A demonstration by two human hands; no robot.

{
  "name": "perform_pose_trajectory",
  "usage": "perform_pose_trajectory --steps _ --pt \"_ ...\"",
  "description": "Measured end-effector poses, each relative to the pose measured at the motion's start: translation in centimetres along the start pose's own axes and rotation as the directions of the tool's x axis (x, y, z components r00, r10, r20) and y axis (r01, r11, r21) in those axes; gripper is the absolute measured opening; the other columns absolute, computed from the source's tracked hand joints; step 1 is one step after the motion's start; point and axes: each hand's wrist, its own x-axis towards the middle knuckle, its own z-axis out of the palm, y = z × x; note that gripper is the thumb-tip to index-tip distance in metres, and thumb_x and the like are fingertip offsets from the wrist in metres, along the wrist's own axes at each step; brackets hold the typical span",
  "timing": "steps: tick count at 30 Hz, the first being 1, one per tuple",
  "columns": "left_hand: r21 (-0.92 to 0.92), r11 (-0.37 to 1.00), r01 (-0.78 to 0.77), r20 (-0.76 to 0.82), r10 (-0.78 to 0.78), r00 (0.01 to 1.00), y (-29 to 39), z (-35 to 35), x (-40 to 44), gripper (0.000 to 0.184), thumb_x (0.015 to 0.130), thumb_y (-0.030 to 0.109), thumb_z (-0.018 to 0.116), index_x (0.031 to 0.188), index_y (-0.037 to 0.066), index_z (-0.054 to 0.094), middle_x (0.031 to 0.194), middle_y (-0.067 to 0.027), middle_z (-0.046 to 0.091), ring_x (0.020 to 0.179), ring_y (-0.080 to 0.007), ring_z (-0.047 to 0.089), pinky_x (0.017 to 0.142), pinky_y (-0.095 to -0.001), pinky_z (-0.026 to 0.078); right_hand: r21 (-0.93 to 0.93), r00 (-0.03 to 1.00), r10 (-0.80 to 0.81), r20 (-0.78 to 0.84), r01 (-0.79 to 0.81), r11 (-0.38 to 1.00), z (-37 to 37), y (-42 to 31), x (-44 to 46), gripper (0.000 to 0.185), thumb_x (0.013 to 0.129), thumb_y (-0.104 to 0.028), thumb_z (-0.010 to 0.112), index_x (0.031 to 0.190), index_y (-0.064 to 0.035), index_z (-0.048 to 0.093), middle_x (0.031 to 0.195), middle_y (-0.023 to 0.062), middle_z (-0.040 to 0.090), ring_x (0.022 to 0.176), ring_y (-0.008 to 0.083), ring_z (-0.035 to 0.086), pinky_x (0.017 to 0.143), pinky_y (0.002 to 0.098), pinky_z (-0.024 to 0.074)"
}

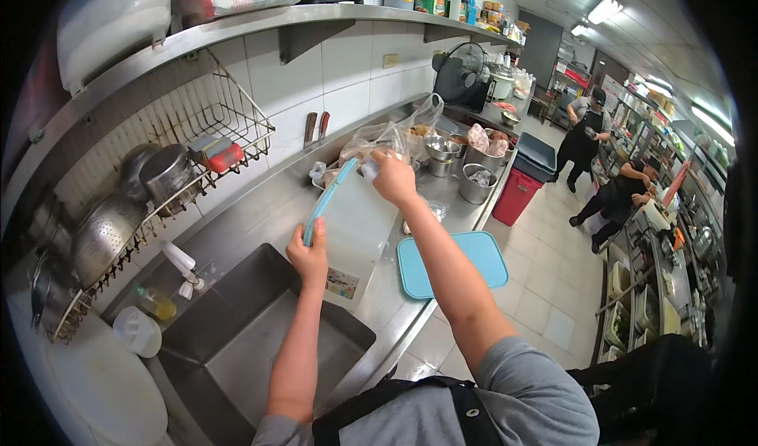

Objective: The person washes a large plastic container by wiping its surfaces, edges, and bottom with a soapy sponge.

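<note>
My left hand (307, 252) grips the lower end of a light blue strip, the rim of a translucent plastic container (351, 237) tilted over the counter beside the sink. My right hand (392, 179) is closed at the container's far end, with something small and whitish partly hidden in the fingers. A printed label (342, 283) shows on the container's near side. Under my right forearm, a turquoise lid (476, 261) lies flat at the counter's front edge. Beyond my right hand are plastic bags (422, 118) and metal bowls (444, 148).
The empty-looking sink basin (260, 351) is at the lower left, with a faucet (184, 268) behind it. A wire rack (201, 181) holds pots. A red bin (517, 196) stands past the counter. Two people (588, 134) are at the right; a dark-clothed leg shows lower right.
</note>
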Motion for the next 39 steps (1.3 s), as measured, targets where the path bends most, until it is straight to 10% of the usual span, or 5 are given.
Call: perform_pose_trajectory --steps 28,39 --pt "0.012 1.0 0.004 0.016 -0.004 1.0 -1.9 0.6 1.8 0.04 0.095 0.03 0.062 0.074 -0.003 0.056 0.057 -0.0056 0.049 0.056 -0.0121 0.039 0.052 -0.0336 0.035 0.356 0.966 -0.259 -0.003 0.243 0.902 -3.4 -7.9 -6.8 0.03 0.076 -0.034 0.074 0.098 -0.0129 0.073 0.103 0.0176 0.063 0.097 0.0385 0.061 0.081 0.0469 0.05" --pt "-0.177 0.979 0.102 0.16 -0.074 0.984 -1.7 -0.6 1.5 0.039 0.095 0.032 0.063 0.074 0.001 0.05 0.065 0.0047 0.039 0.063 -0.0074 0.035 0.055 -0.0278 0.032 0.224 0.996 -0.083 0.034 0.073 0.972 -2.8 -3.1 -1.6 0.039 0.08 -0.039 0.071 0.106 -0.0103 0.069 0.107 0.019 0.063 0.105 0.0374 0.059 0.087 0.0474 0.0481"
